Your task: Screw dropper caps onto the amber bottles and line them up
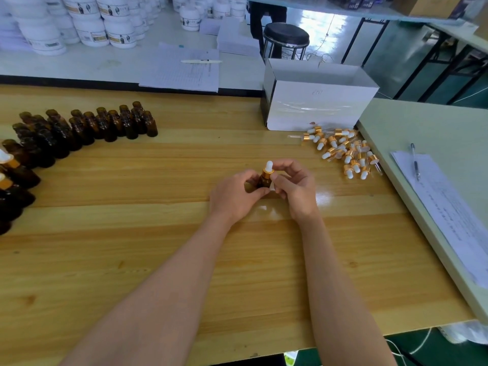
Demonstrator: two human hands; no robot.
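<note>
Centre frame, the left hand (235, 196) grips a small amber glass bottle (264, 181), mostly hidden by curled fingers; the right hand (295, 191) pinches its gold-collared white dropper cap (268, 169). Labels on the upper-left white tubs (120, 33) are unreadable.

Amber bottle (264, 181) upright mid-table (158, 233), a cap (268, 169) on its neck.
The bottle is small, of dark brown glass; the cap has a gold collar and a white rubber bulb pointing up. The left hand (235, 196) grips the bottle's body and the right hand (293, 186) pinches the collar. Open bottles (105, 125) stand upright in crowded rows near the table's far left, curving toward the left edge. At that edge, capped bottles (10, 167) show the same gold collars and white bulbs, partly cut off from view. Loose caps (343, 151) lie heaped on their sides by the far right edge, their clear pipettes pointing various ways.
</note>
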